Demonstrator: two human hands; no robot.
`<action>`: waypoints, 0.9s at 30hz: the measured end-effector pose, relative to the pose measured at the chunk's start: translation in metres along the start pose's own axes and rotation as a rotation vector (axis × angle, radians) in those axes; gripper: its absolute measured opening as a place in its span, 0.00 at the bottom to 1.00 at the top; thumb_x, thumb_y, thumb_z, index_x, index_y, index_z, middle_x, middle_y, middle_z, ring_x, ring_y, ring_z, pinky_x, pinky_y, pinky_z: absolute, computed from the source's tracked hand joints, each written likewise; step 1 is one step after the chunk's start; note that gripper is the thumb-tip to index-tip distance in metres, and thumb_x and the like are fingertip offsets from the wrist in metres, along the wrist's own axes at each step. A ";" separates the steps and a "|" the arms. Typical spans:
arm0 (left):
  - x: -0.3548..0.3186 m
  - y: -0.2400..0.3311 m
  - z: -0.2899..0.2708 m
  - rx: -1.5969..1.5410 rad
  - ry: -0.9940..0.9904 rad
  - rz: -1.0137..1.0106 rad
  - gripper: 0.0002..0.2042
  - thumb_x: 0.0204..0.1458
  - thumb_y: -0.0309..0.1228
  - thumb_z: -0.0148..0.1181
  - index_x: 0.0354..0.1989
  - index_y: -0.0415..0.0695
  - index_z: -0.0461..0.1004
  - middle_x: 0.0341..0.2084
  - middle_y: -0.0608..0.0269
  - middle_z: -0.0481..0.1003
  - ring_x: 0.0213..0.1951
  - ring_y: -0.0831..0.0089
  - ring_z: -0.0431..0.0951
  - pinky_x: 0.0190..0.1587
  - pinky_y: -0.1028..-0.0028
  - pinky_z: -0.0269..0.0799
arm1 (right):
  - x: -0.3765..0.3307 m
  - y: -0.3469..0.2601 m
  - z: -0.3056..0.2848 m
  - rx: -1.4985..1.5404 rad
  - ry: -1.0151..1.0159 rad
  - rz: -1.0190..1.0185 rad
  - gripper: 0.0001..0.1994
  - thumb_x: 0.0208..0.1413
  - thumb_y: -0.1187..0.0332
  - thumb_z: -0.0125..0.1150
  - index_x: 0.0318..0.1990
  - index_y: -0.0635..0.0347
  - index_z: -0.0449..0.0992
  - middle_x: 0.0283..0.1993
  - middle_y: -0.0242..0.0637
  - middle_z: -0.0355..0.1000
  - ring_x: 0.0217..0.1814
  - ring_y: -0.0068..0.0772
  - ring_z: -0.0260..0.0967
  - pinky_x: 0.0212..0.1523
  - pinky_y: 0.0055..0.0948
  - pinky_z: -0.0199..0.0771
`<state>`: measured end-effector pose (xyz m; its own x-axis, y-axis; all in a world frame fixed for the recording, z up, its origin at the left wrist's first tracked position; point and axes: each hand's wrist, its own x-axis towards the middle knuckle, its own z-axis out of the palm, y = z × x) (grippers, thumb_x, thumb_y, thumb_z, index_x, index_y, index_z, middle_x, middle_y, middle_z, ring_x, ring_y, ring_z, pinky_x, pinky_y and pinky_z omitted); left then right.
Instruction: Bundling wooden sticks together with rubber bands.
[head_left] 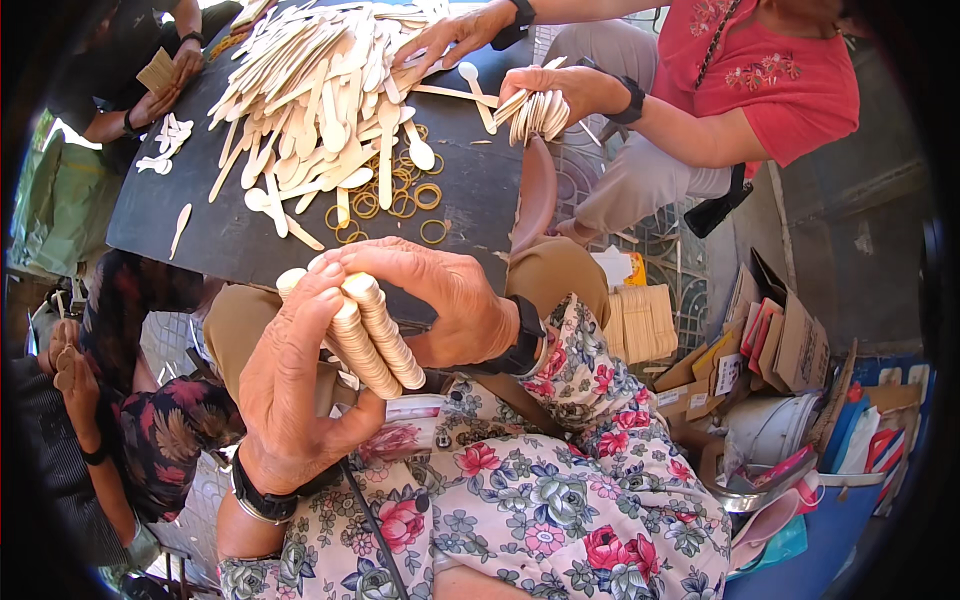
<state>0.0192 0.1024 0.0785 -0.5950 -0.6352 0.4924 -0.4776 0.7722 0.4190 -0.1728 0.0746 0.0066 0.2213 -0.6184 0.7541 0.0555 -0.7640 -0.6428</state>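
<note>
A bundle of pale wooden spoons (378,335) is clamped in the grip of both hands at once, its rounded ends stacked in two columns, side by side. The left side of the bundle is enclosed by the left hand (300,390), with the thumb bent toward the lower end and the fingers laid along the outer face. The top and right side are covered by the right hand (435,290), its fingertips brought near those of the left. The bundle is held above the lap, at the near edge of the dark counter (150,225).

Beyond the hands, yellowish rubber bands (400,200) are scattered on the counter, beside a large, loose pile of wooden spoons (310,90). Near the left edge, a single spoon (180,230) and a small cluster of spoons (168,142) are set apart from it.

Across the counter, a fanned handful of spoons (535,112) is held by a co-worker in a red top (755,90), by whom the pile is also touched. At the upper left, a flat set of sticks (157,72) is held by another person's hands. To the right, stacked sticks (642,320) and cardboard boxes (795,335) are seen below counter level.
</note>
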 end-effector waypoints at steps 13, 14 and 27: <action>-0.001 -0.001 0.002 -0.007 0.007 -0.001 0.31 0.45 0.31 0.67 0.57 0.33 0.64 0.53 0.42 0.72 0.57 0.49 0.72 0.60 0.58 0.67 | -0.002 0.003 0.000 -0.002 -0.004 0.009 0.40 0.33 0.70 0.79 0.58 0.66 0.66 0.54 0.50 0.71 0.55 0.48 0.72 0.55 0.36 0.72; -0.001 0.000 0.001 -0.015 0.006 0.002 0.31 0.45 0.31 0.67 0.57 0.33 0.63 0.53 0.43 0.72 0.58 0.50 0.72 0.60 0.58 0.66 | -0.001 0.001 0.000 -0.008 -0.004 0.003 0.40 0.33 0.70 0.79 0.58 0.66 0.66 0.54 0.50 0.71 0.55 0.48 0.72 0.55 0.36 0.72; -0.009 -0.016 0.009 -0.587 0.274 -0.500 0.37 0.40 0.26 0.68 0.62 0.32 0.60 0.56 0.46 0.70 0.55 0.62 0.73 0.59 0.66 0.66 | 0.000 -0.008 -0.034 -0.271 0.192 0.109 0.37 0.29 0.67 0.76 0.53 0.68 0.70 0.49 0.44 0.72 0.48 0.41 0.72 0.52 0.33 0.69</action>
<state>0.0269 0.0955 0.0606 -0.1861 -0.9421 0.2790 -0.1827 0.3121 0.9323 -0.2068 0.0742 0.0163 0.0234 -0.7029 0.7109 -0.2251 -0.6966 -0.6813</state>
